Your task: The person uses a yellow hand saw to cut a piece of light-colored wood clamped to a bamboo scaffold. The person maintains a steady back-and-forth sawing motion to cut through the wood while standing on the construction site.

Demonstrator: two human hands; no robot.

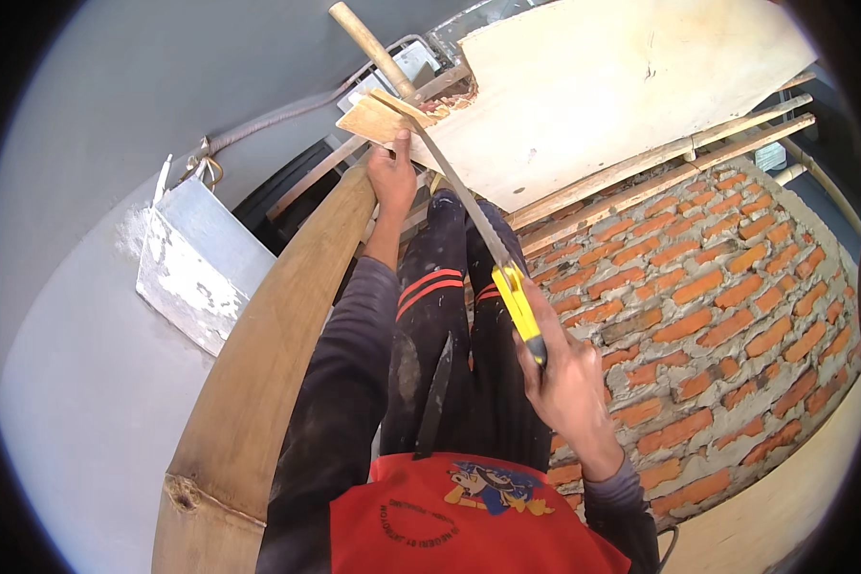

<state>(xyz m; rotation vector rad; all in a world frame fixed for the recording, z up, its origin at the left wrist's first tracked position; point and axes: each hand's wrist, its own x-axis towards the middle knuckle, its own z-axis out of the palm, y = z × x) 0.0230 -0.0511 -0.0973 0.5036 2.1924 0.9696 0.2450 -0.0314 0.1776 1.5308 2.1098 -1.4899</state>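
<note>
My right hand [569, 383] is closed around the yellow and black handle of a hand saw [464, 196]. Its long blade slants up and left into a small piece of plywood [368, 121], where a cut line shows beside the blade. My left hand [393, 177] grips the lower edge of that piece, with the thumb on its face. Just right of the piece, the large pale plywood sheet [622, 91] has a ragged, splintered corner. I cannot tell whether the two touch.
A thick bamboo pole [268, 373] rises along my left side. Wooden battens [660, 167] run under the sheet's edge, above a brick wall [708, 325]. A white-spattered box [206, 263] is against the grey wall [77, 287]. A thinner pole [368, 46] stands beyond the small piece.
</note>
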